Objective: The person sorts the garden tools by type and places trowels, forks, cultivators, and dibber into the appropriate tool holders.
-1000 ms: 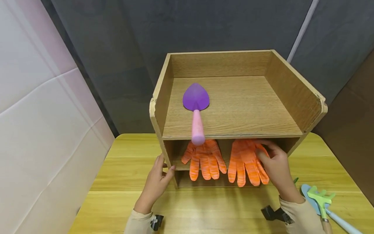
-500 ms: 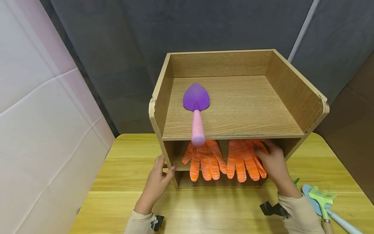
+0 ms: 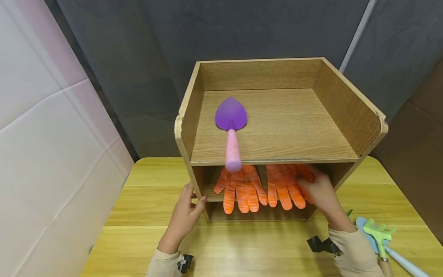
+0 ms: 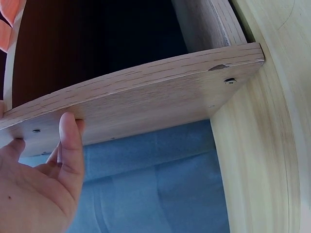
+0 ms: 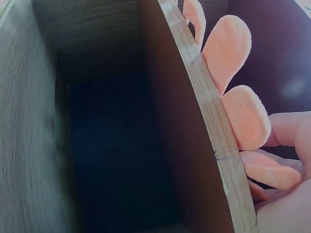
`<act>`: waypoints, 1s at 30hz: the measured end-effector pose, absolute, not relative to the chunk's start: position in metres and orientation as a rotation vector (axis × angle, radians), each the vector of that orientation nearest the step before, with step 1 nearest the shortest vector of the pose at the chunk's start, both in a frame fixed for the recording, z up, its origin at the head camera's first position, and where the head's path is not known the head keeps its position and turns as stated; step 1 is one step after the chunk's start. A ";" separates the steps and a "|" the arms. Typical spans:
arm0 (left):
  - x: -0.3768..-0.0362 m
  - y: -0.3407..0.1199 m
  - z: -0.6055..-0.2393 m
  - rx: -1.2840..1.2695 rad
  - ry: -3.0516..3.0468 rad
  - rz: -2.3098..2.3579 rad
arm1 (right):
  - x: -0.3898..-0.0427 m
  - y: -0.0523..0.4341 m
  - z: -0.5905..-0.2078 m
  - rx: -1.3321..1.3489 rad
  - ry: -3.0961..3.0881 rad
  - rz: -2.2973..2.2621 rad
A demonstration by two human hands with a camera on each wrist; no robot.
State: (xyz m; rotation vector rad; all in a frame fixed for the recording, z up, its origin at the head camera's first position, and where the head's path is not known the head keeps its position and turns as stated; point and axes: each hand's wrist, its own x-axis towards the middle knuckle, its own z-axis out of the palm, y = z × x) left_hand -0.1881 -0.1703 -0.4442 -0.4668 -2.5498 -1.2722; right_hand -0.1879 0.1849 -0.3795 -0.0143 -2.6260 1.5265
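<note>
Your right hand point(image 3: 320, 192) presses the knitted right orange glove point(image 3: 283, 184) on the wooden shelf unit's point(image 3: 349, 111) middle shelf; fingertips hidden, grip unclear. Left hand point(image 3: 185, 215) flat against the unit's left wall, ungrasping.

It looks like a staged recording booth rather than a lived-in room: dark grey fabric panels point(image 3: 242, 30) and a white padded wall point(image 3: 41, 146) close in a bare yellow wooden table point(image 3: 263, 250), with only a small wooden shelf unit point(image 3: 277, 127) beyond the hands.
</note>
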 end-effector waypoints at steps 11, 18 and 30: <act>-0.187 -0.169 -0.442 -0.464 -2.560 -1.260 | -0.185 0.185 -0.382 -0.031 -2.650 1.481; -0.187 -0.169 -0.442 -0.463 -2.574 -1.275 | -0.180 0.188 -0.383 0.001 -2.700 1.404; -0.188 -0.170 -0.444 -0.469 -2.556 -1.271 | -0.154 0.183 -0.373 0.342 -2.660 1.245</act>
